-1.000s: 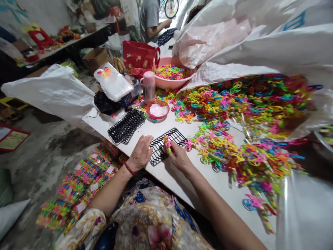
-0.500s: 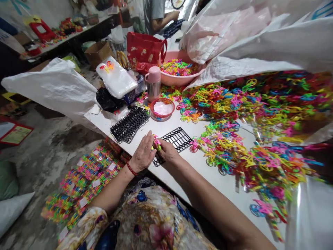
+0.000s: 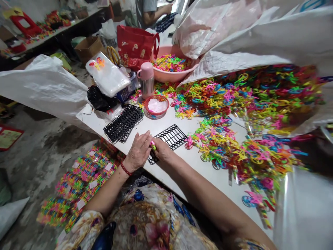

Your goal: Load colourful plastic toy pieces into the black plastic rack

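My right hand (image 3: 163, 151) is closed round small pink and yellow-green plastic toy pieces (image 3: 153, 146), mostly hidden by the fingers. Against them from the other side rests my left hand (image 3: 137, 151), its fingers stretched out and a red bead bracelet at the wrist. Beneath the hands, on the white table, lies a black plastic grid rack (image 3: 173, 136) with rows of slots, its near end partly covered. To the left is a stack of similar black racks (image 3: 123, 123). A heap of bright plastic toys (image 3: 223, 149), some bicycle-like, spreads to the right.
Behind the racks stand a red basket with white slips (image 3: 156, 107), a pink-lidded flask (image 3: 147, 81) and a pink basin of plastic pieces (image 3: 177, 74). A red bag (image 3: 136, 47) is beside the basin. Filled racks (image 3: 85, 173) are stacked below the table's left edge. Another person (image 3: 152, 15) sits beyond.
The whole view has shifted slightly, so the scene appears further left and higher. Less of the plastic toy pieces shows between my hands, which remain together above the rack.
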### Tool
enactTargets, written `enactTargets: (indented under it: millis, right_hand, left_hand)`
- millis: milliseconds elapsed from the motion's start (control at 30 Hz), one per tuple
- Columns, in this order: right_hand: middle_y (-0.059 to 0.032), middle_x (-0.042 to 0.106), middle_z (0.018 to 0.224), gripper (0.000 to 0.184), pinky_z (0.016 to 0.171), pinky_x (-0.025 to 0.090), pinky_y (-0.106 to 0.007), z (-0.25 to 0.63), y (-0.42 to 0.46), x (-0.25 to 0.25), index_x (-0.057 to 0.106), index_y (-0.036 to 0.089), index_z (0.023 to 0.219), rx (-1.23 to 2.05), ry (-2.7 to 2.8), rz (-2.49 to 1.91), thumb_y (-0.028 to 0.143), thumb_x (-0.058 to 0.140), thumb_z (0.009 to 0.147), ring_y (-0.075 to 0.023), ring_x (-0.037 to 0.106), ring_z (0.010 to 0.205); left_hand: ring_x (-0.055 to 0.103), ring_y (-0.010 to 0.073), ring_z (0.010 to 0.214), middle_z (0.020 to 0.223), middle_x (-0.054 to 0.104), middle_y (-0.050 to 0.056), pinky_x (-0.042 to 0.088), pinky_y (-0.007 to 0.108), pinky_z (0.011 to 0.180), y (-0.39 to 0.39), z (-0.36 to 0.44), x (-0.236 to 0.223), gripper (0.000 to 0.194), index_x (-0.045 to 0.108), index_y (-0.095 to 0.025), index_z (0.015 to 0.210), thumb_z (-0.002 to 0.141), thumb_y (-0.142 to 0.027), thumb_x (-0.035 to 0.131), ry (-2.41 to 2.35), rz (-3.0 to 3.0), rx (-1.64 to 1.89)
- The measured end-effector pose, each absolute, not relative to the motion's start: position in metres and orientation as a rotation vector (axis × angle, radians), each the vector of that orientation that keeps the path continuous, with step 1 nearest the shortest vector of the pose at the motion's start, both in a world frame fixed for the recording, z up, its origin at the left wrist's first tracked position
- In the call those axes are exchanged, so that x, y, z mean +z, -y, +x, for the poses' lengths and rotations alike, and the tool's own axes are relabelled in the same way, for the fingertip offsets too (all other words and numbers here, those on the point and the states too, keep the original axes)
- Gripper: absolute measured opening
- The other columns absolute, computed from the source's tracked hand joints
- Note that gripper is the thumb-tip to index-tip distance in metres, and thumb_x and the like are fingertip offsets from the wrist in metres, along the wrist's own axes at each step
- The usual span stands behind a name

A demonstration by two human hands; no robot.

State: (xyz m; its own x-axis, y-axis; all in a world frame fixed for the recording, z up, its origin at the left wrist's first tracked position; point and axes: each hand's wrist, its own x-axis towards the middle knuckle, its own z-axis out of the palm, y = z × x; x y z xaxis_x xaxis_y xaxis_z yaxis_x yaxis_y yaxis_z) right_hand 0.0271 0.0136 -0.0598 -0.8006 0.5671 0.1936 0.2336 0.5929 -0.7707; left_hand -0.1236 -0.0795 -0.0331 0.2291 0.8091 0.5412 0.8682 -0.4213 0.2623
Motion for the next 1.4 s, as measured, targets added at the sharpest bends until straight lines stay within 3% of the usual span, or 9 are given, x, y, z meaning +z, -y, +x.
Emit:
enactTargets:
  millis: [133, 267, 400, 567, 700, 833, 933, 1100, 1400]
  right_hand:
    - [-0.0102, 0.066, 0.097, 0.020, 0.082, 0.047, -0.037, 0.022, -0.012, -0.073, 0.062, 0.018, 0.105, 0.956, 2.477, -0.591, 0.018, 0.053, 0.087, -0.0238, 0.054, 0.085]
    - [-0.0091, 0.066, 0.094, 0.015, 0.079, 0.048, -0.037, 0.026, -0.006, -0.069, 0.060, 0.019, 0.103, 0.938, 2.442, -0.602, 0.021, 0.051, 0.091, -0.0235, 0.055, 0.085]
    - [-0.0108, 0.063, 0.108, 0.021, 0.083, 0.048, -0.033, 0.077, -0.007, -0.048, 0.059, 0.019, 0.112, 0.747, 2.327, -0.825, 0.018, 0.047, 0.095, -0.0214, 0.057, 0.095]
    - [-0.0159, 0.060, 0.094, 0.019, 0.076, 0.041, -0.037, 0.161, -0.022, -0.032, 0.064, 0.014, 0.090, 0.021, 2.452, -1.491, 0.010, 0.045, 0.090, -0.0268, 0.052, 0.087]
    - [-0.0160, 0.060, 0.088, 0.014, 0.071, 0.036, -0.037, 0.180, -0.029, -0.031, 0.064, 0.014, 0.084, -0.143, 2.620, -1.554, 0.011, 0.051, 0.086, -0.0280, 0.049, 0.084]
    - [-0.0154, 0.061, 0.086, 0.016, 0.072, 0.037, -0.037, 0.168, -0.025, -0.030, 0.062, 0.015, 0.091, -0.005, 2.494, -1.462, 0.014, 0.047, 0.088, -0.0278, 0.051, 0.081]
    - [-0.0097, 0.062, 0.081, 0.021, 0.067, 0.040, -0.034, 0.140, -0.016, -0.027, 0.057, 0.018, 0.105, 0.427, 2.272, -1.357, 0.019, 0.040, 0.094, -0.0241, 0.055, 0.073]
    - [-0.0033, 0.067, 0.082, 0.017, 0.065, 0.045, -0.030, 0.069, -0.003, -0.031, 0.054, 0.023, 0.102, 1.179, 2.010, -1.076, 0.037, 0.050, 0.094, -0.0192, 0.059, 0.068]
    - [-0.0043, 0.068, 0.083, 0.016, 0.070, 0.045, -0.028, 0.029, -0.010, -0.055, 0.055, 0.021, 0.097, 1.162, 2.240, -0.899, 0.016, 0.052, 0.082, -0.0189, 0.059, 0.072]
  left_hand:
    - [0.024, 0.0287, 0.150, 0.154, 0.041, 0.017, 0.020, 0.059, 0.121, 0.079, -0.120, -0.031, 0.054, 0.035, -0.018, 0.150, 0.098, -0.027, 0.048, 1.646, -2.360, -0.877]
    - [0.031, 0.0281, 0.147, 0.145, 0.053, 0.014, 0.028, 0.058, 0.119, 0.076, -0.118, -0.028, 0.037, 0.053, -0.020, 0.133, 0.097, -0.028, 0.052, 1.640, -2.361, -0.910]
    - [0.040, 0.0271, 0.141, 0.138, 0.057, 0.015, 0.039, 0.055, 0.114, 0.073, -0.120, -0.023, 0.025, 0.057, -0.017, 0.119, 0.095, -0.022, 0.054, 1.638, -2.380, -1.001]
    - [0.043, 0.0263, 0.138, 0.138, 0.058, 0.016, 0.039, 0.056, 0.114, 0.074, -0.122, -0.023, 0.020, 0.057, -0.017, 0.114, 0.094, -0.019, 0.055, 1.570, -2.380, -1.124]
    - [0.051, 0.0249, 0.131, 0.132, 0.062, 0.013, 0.039, 0.057, 0.113, 0.072, -0.120, -0.024, 0.014, 0.059, -0.018, 0.108, 0.096, -0.021, 0.053, 1.589, -2.310, -1.165]
    - [0.057, 0.0228, 0.120, 0.118, 0.066, 0.011, 0.042, 0.055, 0.112, 0.071, -0.121, -0.023, 0.014, 0.061, -0.018, 0.106, 0.095, -0.020, 0.052, 1.579, -2.332, -1.108]
    - [0.058, 0.0220, 0.118, 0.119, 0.066, 0.012, 0.048, 0.049, 0.107, 0.069, -0.125, -0.023, 0.026, 0.058, -0.017, 0.120, 0.095, -0.021, 0.051, 1.534, -2.361, -1.088]
    - [0.058, 0.0247, 0.119, 0.125, 0.063, 0.017, 0.051, 0.046, 0.100, 0.067, -0.129, -0.024, 0.058, 0.032, -0.015, 0.151, 0.097, -0.025, 0.051, 1.542, -2.367, -1.050]
    - [0.051, 0.0277, 0.131, 0.142, 0.052, 0.022, 0.048, 0.046, 0.104, 0.068, -0.127, -0.023, 0.070, 0.017, -0.012, 0.157, 0.097, -0.027, 0.050, 1.581, -2.400, -1.034]
